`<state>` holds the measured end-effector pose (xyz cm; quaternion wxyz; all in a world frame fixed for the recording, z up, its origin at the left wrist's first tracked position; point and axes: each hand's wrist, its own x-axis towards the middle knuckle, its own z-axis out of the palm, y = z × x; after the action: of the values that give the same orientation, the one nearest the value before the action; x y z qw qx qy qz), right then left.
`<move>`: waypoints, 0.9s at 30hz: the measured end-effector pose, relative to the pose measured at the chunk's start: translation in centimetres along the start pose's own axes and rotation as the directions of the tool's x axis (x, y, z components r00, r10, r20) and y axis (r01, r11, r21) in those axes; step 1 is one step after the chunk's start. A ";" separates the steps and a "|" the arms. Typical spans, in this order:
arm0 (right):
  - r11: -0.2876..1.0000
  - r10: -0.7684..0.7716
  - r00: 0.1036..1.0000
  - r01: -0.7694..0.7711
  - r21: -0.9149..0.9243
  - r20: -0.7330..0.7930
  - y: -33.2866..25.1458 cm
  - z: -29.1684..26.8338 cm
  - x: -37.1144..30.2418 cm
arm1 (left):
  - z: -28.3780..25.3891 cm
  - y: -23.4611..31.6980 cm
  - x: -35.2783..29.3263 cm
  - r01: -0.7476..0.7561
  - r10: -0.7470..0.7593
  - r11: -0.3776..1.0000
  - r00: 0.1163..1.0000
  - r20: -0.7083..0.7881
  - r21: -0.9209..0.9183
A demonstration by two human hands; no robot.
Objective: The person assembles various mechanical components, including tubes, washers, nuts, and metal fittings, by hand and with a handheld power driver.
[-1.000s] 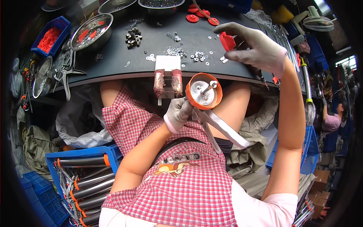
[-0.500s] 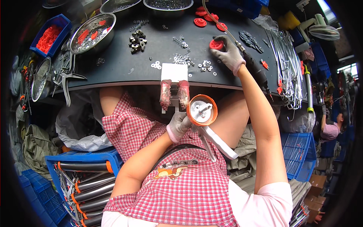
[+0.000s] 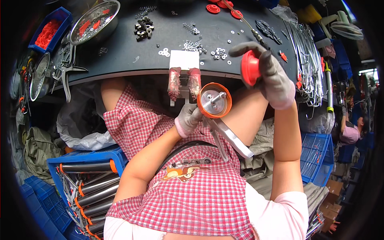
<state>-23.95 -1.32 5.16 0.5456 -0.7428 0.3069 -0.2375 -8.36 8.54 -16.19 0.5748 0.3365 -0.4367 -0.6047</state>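
My left hand [image 3: 189, 120], in a grey-white work glove, is closed round what looks like a caulking gun [image 3: 234, 143], over my lap. Its round end faces up, with an orange collar [image 3: 228, 107] around a silver plate; a short metal rod rises from the plate. The silver handle and trigger slant down to the right. Raised at the right, my gloved right hand [image 3: 278, 84] grips a round, stepped red plastic disc [image 3: 251, 69] between thumb and fingers. The disc is apart from the gun. A fixture with two wrapped, reddish jaws [image 3: 174, 85] stands at the table edge beside the collar.
The dark table [image 3: 116, 56] bears washers and nuts [image 3: 195, 46], black clips [image 3: 143, 29], a steel bowl [image 3: 96, 24] and more red discs [image 3: 213, 9]. Bent metal rods [image 3: 306, 68] hang at right, near a power driver's hose [image 3: 250, 26]. A blue crate of barrels [image 3: 86, 168] stands lower left.
My right hand has come back from the table toward me, lifting the red disc with it. My left hand and the gun have shifted slightly up in the picture as the view tilted.
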 end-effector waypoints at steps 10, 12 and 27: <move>0.981 -0.033 0.999 0.033 -0.190 0.008 0.7 4.8 -1.5 | -0.1 -1.2 -0.6 -0.001 0.001 1.000 1.000 0.007 0.000; 0.969 -0.064 0.994 0.040 -0.242 -0.091 1.1 5.4 -1.9 | -0.3 -1.2 -0.6 -0.035 0.037 0.998 0.999 0.036 -0.047; 0.865 -0.436 0.889 0.370 -0.340 -0.142 0.4 5.3 -3.1 | -0.7 -0.6 -0.3 -0.034 0.046 0.993 0.994 0.104 -0.114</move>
<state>-22.50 4.31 3.16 0.3263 -0.8355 0.2339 -0.3753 -7.89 8.67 -17.02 0.5807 0.2623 -0.4386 -0.6337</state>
